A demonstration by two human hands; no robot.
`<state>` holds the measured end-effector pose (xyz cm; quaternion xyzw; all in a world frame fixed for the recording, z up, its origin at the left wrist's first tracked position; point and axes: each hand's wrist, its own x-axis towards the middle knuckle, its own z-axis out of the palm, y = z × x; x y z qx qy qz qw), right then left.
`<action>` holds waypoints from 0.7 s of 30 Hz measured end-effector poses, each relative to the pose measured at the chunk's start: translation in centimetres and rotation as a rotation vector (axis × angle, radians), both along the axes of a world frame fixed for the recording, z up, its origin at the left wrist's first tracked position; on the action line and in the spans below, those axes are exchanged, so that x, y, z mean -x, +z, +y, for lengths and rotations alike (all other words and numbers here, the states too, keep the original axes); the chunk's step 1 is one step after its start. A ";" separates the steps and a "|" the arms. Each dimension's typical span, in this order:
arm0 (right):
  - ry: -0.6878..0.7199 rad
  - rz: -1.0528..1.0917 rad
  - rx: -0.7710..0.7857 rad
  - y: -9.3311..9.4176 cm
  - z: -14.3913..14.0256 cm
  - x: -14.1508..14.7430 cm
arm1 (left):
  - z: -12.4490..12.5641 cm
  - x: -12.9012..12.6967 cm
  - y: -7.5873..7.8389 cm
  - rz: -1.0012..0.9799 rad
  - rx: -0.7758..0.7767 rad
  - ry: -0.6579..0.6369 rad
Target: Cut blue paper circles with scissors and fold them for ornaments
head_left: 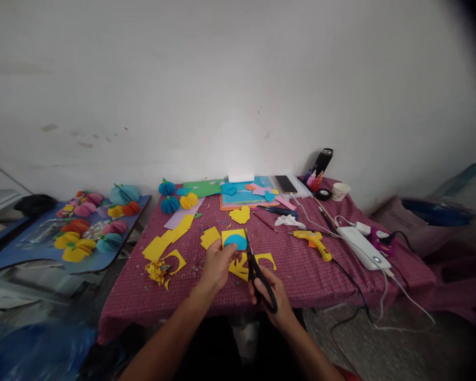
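My left hand point(218, 263) pinches a blue paper oval point(235, 242) laid over a yellow paper square point(233, 232). In my right hand point(273, 296) is a pair of black-handled scissors point(257, 270), its blades pointing up at the right edge of the yellow square. Whether the blades are parted is hard to make out. Below the papers lie yellow offcuts point(240, 267) and a cut-out yellow frame point(266, 260). More yellow squares point(210, 237) rest just left of the held papers, and yellow cut shapes point(240, 214) lie behind them.
A yellow glue gun point(313, 242) with a black cord and a white power bank point(364, 247) lie to the right. A paper cup point(340, 191) and black bottle point(323, 161) stand behind. Paper pumpkins point(79, 250) cover the blue table at left. A phone point(286, 184) lies at the back.
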<state>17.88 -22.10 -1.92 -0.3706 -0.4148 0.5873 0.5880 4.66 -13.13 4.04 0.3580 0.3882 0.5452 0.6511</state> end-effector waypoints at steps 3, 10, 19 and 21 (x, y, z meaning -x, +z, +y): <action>-0.005 -0.010 0.001 -0.2 0.1 -0.1 | 0.0 0.1 -0.2 0.008 -0.001 0.002; -0.026 -0.034 0.015 -0.4 0.0 -0.3 | 0.0 0.1 -0.4 -0.004 -0.005 -0.010; -0.007 -0.059 -0.015 0.1 -0.1 -0.6 | 0.0 0.0 0.3 -0.040 0.007 -0.017; -0.002 -0.069 -0.016 0.1 -0.1 -0.8 | 0.0 0.0 0.3 -0.044 -0.001 -0.033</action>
